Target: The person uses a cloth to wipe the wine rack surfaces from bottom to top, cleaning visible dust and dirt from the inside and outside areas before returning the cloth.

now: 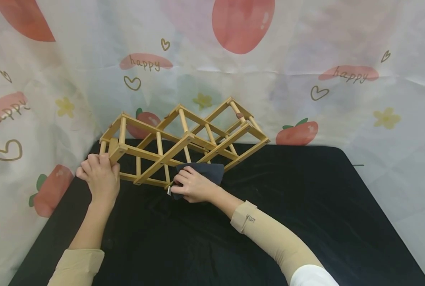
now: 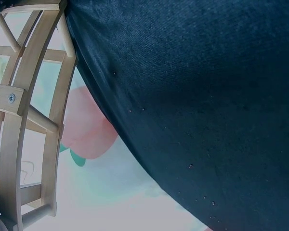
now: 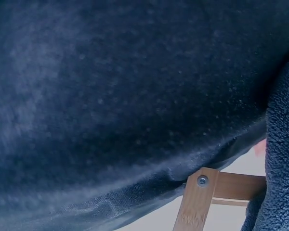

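A folding lattice rack of pale wooden slats and dowels [image 1: 188,138] stands at the back of the table, its right end angled away. My left hand [image 1: 99,174] grips the rack's left end, fingers bent over the wood. In my right hand [image 1: 194,186] is a dark blue-grey cloth [image 1: 209,171], bunched under the fingers against the rack's lower front bar. A small white tag hangs at the cloth's left edge. The left wrist view shows slats [image 2: 31,62] with a screw; the right wrist view has the fuzzy cloth [image 3: 284,144] beside a screwed slat joint [image 3: 197,202]. Neither wrist view shows fingers.
A black cover [image 1: 287,206] lies over the table, its rounded back corner at the right. Behind and to the left hangs a pale curtain [image 1: 255,83] printed with fruit, hearts and lettering, close behind the rack.
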The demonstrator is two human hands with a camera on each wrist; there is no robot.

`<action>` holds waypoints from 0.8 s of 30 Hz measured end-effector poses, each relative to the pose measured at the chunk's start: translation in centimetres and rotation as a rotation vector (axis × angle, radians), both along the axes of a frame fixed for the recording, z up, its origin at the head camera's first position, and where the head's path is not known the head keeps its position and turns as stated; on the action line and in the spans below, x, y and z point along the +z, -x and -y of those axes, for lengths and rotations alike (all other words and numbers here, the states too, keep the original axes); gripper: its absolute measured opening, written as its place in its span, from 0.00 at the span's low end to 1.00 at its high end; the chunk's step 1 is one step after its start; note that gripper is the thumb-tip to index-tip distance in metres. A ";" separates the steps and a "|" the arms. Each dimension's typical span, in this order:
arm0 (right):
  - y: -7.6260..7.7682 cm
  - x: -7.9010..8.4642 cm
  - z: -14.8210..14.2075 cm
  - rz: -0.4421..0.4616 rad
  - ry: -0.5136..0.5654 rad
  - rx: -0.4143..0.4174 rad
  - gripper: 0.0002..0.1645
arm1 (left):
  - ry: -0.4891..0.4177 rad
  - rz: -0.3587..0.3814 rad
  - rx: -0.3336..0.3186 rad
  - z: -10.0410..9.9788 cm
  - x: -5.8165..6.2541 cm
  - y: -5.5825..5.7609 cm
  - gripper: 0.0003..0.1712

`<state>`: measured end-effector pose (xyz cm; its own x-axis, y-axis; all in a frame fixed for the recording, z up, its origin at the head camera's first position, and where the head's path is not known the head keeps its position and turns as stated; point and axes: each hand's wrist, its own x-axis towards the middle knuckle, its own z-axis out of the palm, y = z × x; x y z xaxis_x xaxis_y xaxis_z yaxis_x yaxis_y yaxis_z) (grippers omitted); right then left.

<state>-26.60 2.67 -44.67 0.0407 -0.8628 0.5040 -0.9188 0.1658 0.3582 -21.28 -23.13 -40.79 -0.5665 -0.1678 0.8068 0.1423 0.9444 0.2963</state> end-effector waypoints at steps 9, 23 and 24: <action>0.3 -0.9 0.5 -0.047 0.043 -0.043 0.10 | -0.016 0.000 -0.021 0.2 -0.1 0.1 0.06; 0.1 -1.2 1.0 -0.089 0.110 -0.113 0.06 | -0.028 -0.027 -0.020 0.1 -0.2 0.2 0.06; 0.1 -1.3 1.1 -0.093 0.116 -0.116 0.06 | -0.025 -0.035 -0.016 0.1 -0.1 0.2 0.06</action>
